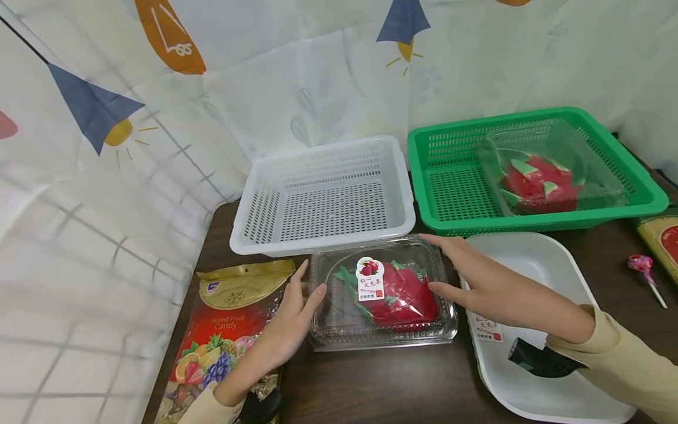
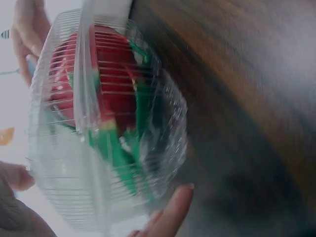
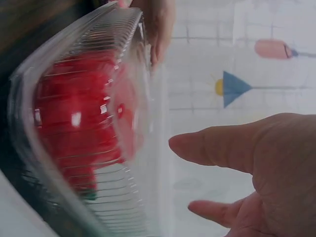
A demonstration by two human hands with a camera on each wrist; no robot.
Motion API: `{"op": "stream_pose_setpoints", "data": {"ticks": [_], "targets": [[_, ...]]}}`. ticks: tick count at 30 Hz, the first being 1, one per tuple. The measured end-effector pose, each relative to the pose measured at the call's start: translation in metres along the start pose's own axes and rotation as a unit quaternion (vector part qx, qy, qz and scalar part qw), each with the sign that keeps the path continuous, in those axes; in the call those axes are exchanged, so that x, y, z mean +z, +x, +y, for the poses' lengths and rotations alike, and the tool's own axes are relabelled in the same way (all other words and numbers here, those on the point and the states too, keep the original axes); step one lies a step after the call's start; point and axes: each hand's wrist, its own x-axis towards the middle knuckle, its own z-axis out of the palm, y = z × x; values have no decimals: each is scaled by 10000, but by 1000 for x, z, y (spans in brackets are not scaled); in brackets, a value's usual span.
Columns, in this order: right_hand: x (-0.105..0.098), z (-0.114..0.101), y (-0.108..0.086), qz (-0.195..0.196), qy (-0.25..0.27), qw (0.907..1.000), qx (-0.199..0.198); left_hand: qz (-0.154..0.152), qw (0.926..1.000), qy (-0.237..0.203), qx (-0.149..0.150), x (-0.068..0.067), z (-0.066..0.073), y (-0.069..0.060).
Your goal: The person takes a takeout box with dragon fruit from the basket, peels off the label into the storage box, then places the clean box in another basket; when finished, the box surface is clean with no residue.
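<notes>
A clear plastic clamshell box (image 1: 336,327), closed, stands on the dark table in front of the white basket. Inside lies a red dragon fruit with green scales (image 1: 405,291), and a white label (image 1: 371,282) is stuck on the lid. By the box's left side is my left hand (image 1: 288,321), fingers and thumb spread; the left wrist view shows its thumb (image 2: 17,176) close to the box wall, contact unclear. At the right side my right hand (image 1: 474,274) has its fingers extended, and the right wrist view shows thumb and finger apart from the box (image 3: 123,197).
Behind stand a white basket (image 1: 243,232) and a green basket (image 1: 445,227) containing another boxed dragon fruit (image 1: 545,182). A white tray (image 1: 551,388) lies under my right forearm. A candy bag (image 1: 228,324) is at left; a lollipop (image 1: 641,265) lies far right.
</notes>
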Motion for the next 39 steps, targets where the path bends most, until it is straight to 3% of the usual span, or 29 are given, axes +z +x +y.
{"op": "stream_pose_setpoints", "data": {"ticks": [3, 5, 6, 8, 11, 12, 14, 16, 20, 23, 33, 39], "targets": [[2, -7, -2, 201, -420, 9986, -264, 579, 9939, 845, 407, 1, 3, -6], [3, -12, -2, 284, -535, 9971, -456, 1105, 9782, 1435, 1020, 1, 4, -8], [3, -14, -1, 304, -542, 9966, -545, 1373, 9656, 1676, 1438, 1, 4, -7], [5, -19, 1, 308, -519, 9957, -699, 1852, 9329, 2062, 2302, -1, 4, -5], [6, -23, 5, 303, -507, 9940, -923, 2060, 8886, 2185, 3468, -5, 4, 2], [7, -24, 6, 293, -519, 9932, -1000, 1995, 8786, 2181, 3751, -5, 4, 4], [7, -26, 10, 269, -570, 9916, -1132, 1758, 8660, 2239, 4110, -6, 4, 9], [8, -28, 15, 217, -580, 9905, -1231, 1470, 8626, 2390, 4210, -6, 3, 12], [10, -31, 26, 18, -505, 9897, -1341, 878, 8722, 2703, 3981, -4, 1, 16], [10, -33, 34, -91, -520, 9881, -1443, 632, 8763, 2883, 3807, -2, 0, 20], [13, -44, 61, -488, -903, 9834, -1497, 486, 8639, 3285, 3785, 0, -3, 25], [18, -47, 74, -685, -1248, 9809, -1324, 383, 8626, 3409, 3719, 3, -4, 24]]}}
